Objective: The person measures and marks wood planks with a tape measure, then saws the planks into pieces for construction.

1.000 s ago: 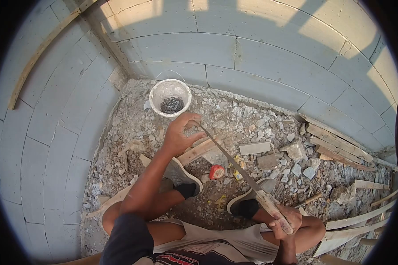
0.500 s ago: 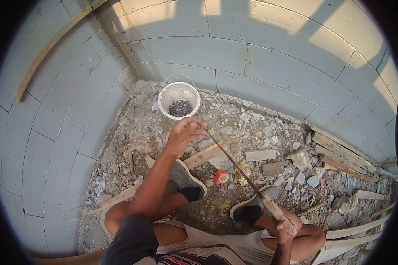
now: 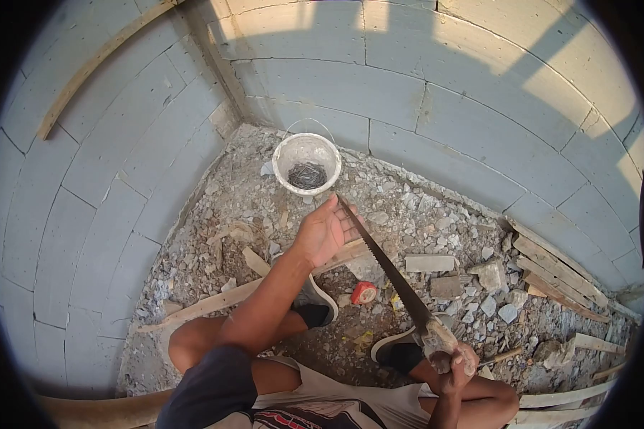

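Observation:
A hand saw with a long, dark toothed blade (image 3: 388, 268) slants from lower right up toward the bucket. My right hand (image 3: 462, 363) is wrapped around its worn, pale wooden handle (image 3: 438, 336). My left hand (image 3: 325, 232) is at the narrow far end of the blade, palm partly turned up and fingers stretched out, the fingertips overlapping the blade near its tip. Just beyond that hand stands a white bucket (image 3: 279, 164) with a wire handle, holding a heap of dark nails (image 3: 307, 175). On the ground between my feet lies a red tape measure (image 3: 363, 292).
Grey block walls (image 3: 322, 89) meet in a corner behind the bucket. Rubble (image 3: 436, 229) covers the ground. Boards (image 3: 558, 268) are stacked along the right wall, and a wooden strip (image 3: 204, 306) lies at left. My shoes (image 3: 401, 343) rest on the rubble.
The saw has turned so the flat of its blade and its teeth show more. My left hand has shifted slightly right and down, its palm opening upward. The view has moved a little.

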`<action>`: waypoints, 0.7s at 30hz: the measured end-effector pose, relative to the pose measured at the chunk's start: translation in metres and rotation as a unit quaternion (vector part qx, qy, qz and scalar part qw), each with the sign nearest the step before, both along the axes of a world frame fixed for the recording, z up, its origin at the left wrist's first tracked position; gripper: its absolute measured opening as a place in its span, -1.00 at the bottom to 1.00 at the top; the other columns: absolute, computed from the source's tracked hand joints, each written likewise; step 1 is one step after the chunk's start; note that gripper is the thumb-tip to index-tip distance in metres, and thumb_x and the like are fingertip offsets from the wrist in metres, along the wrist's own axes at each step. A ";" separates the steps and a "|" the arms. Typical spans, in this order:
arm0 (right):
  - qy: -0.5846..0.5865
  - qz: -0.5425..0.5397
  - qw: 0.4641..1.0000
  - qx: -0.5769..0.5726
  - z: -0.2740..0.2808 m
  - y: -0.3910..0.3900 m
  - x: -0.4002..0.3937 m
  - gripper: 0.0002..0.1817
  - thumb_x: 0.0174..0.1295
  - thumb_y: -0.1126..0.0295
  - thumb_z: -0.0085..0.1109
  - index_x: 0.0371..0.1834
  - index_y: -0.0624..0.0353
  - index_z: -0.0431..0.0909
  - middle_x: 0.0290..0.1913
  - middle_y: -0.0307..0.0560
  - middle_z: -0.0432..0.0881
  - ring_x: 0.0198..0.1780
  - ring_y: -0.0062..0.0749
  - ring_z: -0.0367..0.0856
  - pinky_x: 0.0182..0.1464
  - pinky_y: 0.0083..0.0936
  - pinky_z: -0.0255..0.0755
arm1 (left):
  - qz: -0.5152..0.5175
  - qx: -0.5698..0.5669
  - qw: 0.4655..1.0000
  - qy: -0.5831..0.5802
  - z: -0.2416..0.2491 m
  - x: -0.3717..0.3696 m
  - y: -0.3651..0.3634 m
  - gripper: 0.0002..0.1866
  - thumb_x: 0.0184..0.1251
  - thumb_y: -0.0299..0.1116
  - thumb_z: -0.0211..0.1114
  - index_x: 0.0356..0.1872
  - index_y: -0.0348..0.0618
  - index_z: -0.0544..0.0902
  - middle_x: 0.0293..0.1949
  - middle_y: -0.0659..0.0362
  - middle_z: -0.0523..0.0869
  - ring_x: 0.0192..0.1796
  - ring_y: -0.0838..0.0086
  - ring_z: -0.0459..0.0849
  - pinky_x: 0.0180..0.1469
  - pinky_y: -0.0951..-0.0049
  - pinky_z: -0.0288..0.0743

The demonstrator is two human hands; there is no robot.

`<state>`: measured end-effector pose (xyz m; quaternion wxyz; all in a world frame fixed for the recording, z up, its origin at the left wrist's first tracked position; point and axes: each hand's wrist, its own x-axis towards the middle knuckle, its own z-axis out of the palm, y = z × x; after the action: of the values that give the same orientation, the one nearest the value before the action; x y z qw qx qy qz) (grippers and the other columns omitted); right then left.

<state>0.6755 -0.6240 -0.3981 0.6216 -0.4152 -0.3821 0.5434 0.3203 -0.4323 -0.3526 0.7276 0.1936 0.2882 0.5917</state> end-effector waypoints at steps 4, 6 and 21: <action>-0.062 -0.011 0.998 0.001 -0.005 0.007 0.003 -0.47 0.29 0.02 0.30 -0.17 0.42 0.55 -0.60 -0.08 0.51 -0.59 -0.37 0.57 -0.49 -0.44 0.49 | -0.025 -0.011 0.998 -0.051 -0.001 -0.001 -0.003 -0.68 0.55 0.00 0.15 -0.14 -0.05 0.50 -0.23 0.23 0.55 -0.09 0.32 0.60 0.12 0.18 0.53; -0.052 -0.003 0.999 0.003 -0.018 0.011 0.010 -0.57 0.34 0.09 0.25 -0.16 0.34 0.53 -0.64 -0.18 0.44 -0.57 -0.35 0.58 -0.48 -0.43 0.49 | -0.044 -0.019 0.997 -0.064 -0.002 -0.002 -0.004 -0.69 0.55 -0.01 0.14 -0.16 -0.05 0.49 -0.26 0.23 0.52 -0.13 0.33 0.58 0.09 0.18 0.53; 0.064 0.000 0.998 -0.025 -0.083 0.027 0.067 -0.67 0.41 0.09 0.22 -0.16 0.12 0.42 -0.77 -0.36 0.14 -0.79 -0.59 0.15 -0.68 -0.47 0.24 | -0.016 -0.094 0.992 -0.087 -0.007 0.036 -0.033 -0.72 0.52 -0.06 0.19 -0.15 -0.07 0.51 -0.22 0.21 0.55 -0.08 0.31 0.57 0.08 0.24 0.47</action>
<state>0.7424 -0.5971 -0.4815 0.6346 -0.3946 -0.3278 0.5780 0.3567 -0.4655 -0.3591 0.7744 0.0766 0.2748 0.5647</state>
